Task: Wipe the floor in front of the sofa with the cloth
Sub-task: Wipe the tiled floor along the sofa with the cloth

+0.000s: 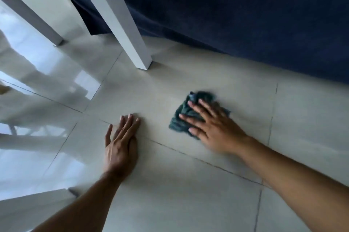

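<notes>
A crumpled dark green cloth (184, 113) lies on the pale tiled floor (188, 194), a short way in front of the dark blue sofa (245, 14). My right hand (211, 128) presses flat on the cloth with fingers spread, covering its near right part; both are motion-blurred. My left hand (120, 145) rests flat on the bare tile to the cloth's left, fingers together, holding nothing.
A white table leg (130, 31) stands on the floor just beyond my left hand, close to the sofa's base. A second white leg (32, 18) is at the far left. Glossy tiles at the left reflect window light. Dark grout lines cross the floor.
</notes>
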